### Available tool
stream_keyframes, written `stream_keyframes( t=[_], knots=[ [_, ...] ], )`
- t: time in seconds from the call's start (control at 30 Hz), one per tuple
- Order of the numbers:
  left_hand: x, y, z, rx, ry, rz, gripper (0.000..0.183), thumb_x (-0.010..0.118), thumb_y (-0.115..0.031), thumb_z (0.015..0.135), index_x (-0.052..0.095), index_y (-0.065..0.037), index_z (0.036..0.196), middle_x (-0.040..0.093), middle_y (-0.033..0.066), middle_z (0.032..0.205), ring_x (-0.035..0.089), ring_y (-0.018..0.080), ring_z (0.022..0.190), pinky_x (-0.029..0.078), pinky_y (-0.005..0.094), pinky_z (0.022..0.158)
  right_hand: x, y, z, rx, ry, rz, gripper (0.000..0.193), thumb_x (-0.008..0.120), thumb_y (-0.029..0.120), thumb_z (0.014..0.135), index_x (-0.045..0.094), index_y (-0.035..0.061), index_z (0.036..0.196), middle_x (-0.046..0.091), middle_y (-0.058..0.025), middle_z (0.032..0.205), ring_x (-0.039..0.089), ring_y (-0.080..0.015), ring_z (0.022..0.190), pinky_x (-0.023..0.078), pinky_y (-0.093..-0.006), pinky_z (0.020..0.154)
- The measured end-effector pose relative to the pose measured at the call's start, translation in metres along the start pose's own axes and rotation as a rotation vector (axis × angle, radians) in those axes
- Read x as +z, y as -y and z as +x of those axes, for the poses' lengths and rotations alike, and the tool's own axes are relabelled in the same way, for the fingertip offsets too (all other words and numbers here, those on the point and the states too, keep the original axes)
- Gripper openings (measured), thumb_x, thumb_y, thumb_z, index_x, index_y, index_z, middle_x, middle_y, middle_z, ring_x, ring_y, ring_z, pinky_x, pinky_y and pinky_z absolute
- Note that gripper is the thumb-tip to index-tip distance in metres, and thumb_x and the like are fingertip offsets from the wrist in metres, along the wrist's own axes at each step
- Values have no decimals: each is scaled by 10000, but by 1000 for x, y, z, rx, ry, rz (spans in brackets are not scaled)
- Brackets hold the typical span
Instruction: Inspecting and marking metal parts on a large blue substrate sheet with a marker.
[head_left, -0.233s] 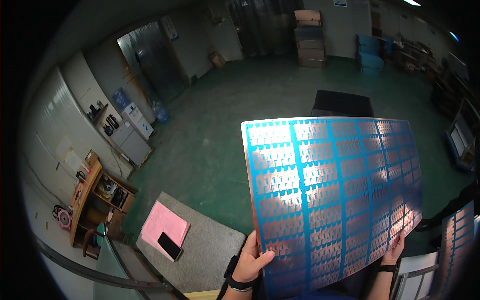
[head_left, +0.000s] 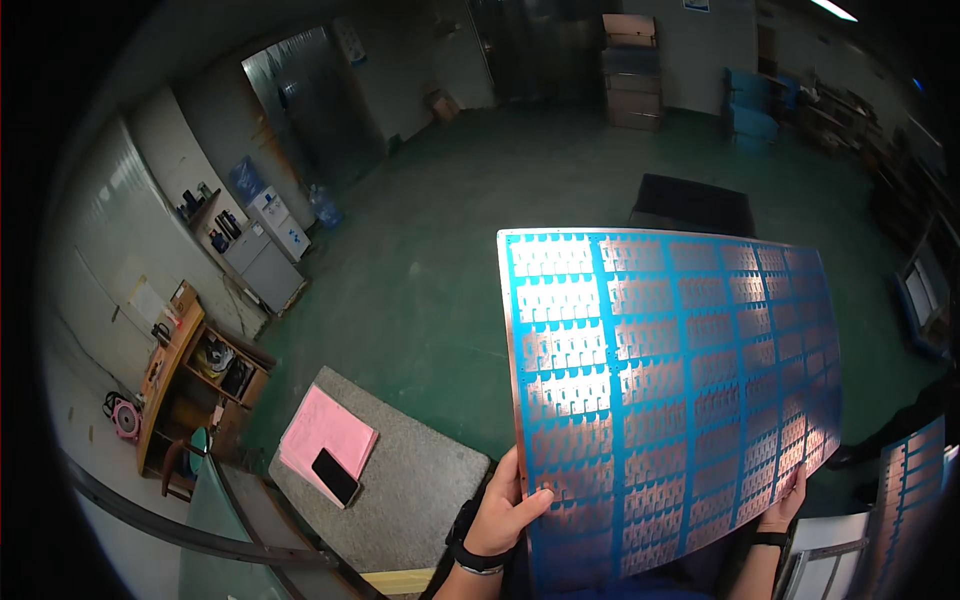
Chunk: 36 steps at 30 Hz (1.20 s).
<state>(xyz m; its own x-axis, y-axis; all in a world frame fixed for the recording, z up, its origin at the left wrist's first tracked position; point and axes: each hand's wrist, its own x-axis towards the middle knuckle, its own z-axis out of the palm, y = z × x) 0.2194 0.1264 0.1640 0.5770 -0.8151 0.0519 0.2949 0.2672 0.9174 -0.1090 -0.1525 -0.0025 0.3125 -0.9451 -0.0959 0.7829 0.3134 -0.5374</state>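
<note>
A large flat copper-coloured circuit board panel point(head_left: 650, 400) with rows of blue patterning is held up, tilted, in front of me. My left hand point(head_left: 503, 510) grips its left edge near the lower corner, thumb on the patterned face and fingers behind. At the lower right edge, my right hand point(head_left: 786, 503) holds the panel, its fingers partly hidden by it. A dark watch band sits on my left wrist and a dark band on my right. Light glares off the panel's upper left part.
On the left, a grey table point(head_left: 420, 480) carries pink sheets point(head_left: 325, 435) and a black phone point(head_left: 336, 478). A similar panel point(head_left: 908, 500) stands at the lower right beside a white frame point(head_left: 825, 560). A black box-like object point(head_left: 692, 203) is behind the held panel.
The panel's upper left corner has shifted slightly right and up, and the glare on its face has shrunk. Both hands keep their hold. The surroundings have shifted a little in view.
</note>
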Motion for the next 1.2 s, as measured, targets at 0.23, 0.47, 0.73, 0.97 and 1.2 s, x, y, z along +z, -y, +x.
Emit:
stream_keyframes(
  t=[0.23,0.47,0.73,0.97,1.2],
  knots=[
    [2,-3,1,0,17,24,626,554,-118,820,227,16,1337,416,114,1246,430,172,1108,350,331,927,-8,0,0,-10,33,-20,356,369,255,940,470,2,1169,549,-114,1152,551,-219,1003,427,-354,889],
    [1,-1,1,7,3,39,623,554,-122,823,229,14,1336,406,123,1260,423,180,1125,351,340,932,-7,-1,0,4,34,-18,368,372,266,938,462,0,1176,545,-121,1157,550,-231,1008,428,-364,891],
    [2,-3,4,-41,-57,-13,668,625,-131,758,281,-30,1321,426,64,1215,441,117,1018,373,247,838,-1,-2,1,-2,22,-6,363,368,264,940,470,5,1173,552,-119,1148,555,-229,999,431,-361,887],
    [2,-2,1,-36,-93,-27,644,628,-125,754,307,-41,1306,437,48,1186,446,101,975,381,233,805,-3,-2,0,17,51,-15,352,374,261,939,478,14,1168,555,-111,1144,557,-226,996,433,-358,882],
    [0,-3,0,-27,-91,-12,643,633,-128,752,314,-48,1304,455,41,1161,454,104,966,382,225,794,-4,-1,-1,9,43,-17,348,380,256,936,477,13,1165,559,-109,1136,556,-227,998,432,-359,885]
  ],
)
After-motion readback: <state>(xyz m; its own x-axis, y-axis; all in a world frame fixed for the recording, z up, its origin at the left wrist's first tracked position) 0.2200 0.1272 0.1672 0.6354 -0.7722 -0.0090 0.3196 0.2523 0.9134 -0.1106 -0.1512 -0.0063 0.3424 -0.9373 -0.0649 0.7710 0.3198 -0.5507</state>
